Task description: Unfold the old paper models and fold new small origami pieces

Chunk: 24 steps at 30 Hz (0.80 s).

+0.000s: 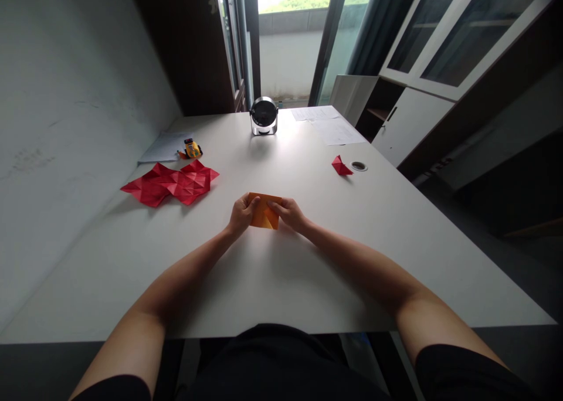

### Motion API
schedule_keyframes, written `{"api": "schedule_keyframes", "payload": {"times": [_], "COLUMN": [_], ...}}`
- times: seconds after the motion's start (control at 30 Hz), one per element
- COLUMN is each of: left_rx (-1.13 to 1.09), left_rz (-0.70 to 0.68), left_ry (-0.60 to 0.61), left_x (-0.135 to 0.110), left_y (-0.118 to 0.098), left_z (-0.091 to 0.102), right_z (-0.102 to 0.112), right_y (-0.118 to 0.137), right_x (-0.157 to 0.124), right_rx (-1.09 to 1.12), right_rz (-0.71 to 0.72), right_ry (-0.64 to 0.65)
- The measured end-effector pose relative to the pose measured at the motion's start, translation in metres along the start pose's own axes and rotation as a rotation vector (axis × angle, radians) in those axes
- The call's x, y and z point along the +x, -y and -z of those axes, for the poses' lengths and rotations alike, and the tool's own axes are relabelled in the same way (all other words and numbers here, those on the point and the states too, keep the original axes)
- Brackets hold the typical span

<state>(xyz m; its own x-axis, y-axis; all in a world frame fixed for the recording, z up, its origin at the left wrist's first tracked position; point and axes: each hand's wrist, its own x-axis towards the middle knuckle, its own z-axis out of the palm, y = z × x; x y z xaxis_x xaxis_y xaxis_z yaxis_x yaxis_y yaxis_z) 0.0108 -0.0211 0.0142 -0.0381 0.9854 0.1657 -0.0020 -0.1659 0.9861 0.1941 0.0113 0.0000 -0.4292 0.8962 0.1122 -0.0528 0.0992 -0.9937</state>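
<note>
A small folded piece of orange paper [264,214] is held up between my two hands, over the middle of the white table. My left hand [241,211] grips its left edge, with the thumb on the face turned towards me. On the opposite edge, my right hand [290,212] pinches the paper near its upper right corner, thumb in front. A lighter triangular crease or flap shows at the lower part of the paper. The fingers behind the sheet are hidden.
Creased red paper [171,184] lies at the left, near a small yellow toy [192,148]. A folded red paper piece [341,166] sits beside a round cable hole [359,166] at the right. A round black device on a stand [264,114] and white sheets [336,130] are farther back.
</note>
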Motion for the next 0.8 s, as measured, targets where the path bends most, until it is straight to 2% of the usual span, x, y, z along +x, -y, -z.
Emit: {"api": "schedule_keyframes", "payload": {"times": [0.23, 0.37, 0.53, 0.6, 0.7, 0.77, 0.8], "left_rx": [-0.002, 0.02, 0.073, 0.068, 0.021, -0.023, -0.047], "left_rz": [-0.023, -0.035, -0.043, -0.053, -0.057, -0.049, -0.044], "left_ry": [-0.025, -0.034, -0.151, -0.214, -0.306, -0.347, -0.361], "left_x": [0.001, 0.001, 0.003, 0.005, 0.007, 0.008, 0.009], "left_y": [-0.002, 0.001, 0.006, 0.007, 0.007, 0.007, 0.008], "left_z": [-0.001, 0.001, 0.006, 0.007, 0.009, 0.01, 0.01], "right_z": [0.008, 0.012, 0.02, 0.019, 0.01, 0.001, -0.003], "right_y": [0.008, 0.009, 0.011, 0.011, 0.012, 0.011, 0.01], "right_x": [0.002, 0.005, 0.009, 0.008, 0.002, -0.003, -0.006], "right_rx": [-0.107, -0.089, -0.036, -0.002, 0.009, -0.066, -0.118], "right_rz": [0.07, 0.094, 0.079, 0.062, 0.042, 0.057, 0.064], "right_ry": [-0.1, -0.142, -0.201, -0.154, 0.039, 0.163, 0.186]}}
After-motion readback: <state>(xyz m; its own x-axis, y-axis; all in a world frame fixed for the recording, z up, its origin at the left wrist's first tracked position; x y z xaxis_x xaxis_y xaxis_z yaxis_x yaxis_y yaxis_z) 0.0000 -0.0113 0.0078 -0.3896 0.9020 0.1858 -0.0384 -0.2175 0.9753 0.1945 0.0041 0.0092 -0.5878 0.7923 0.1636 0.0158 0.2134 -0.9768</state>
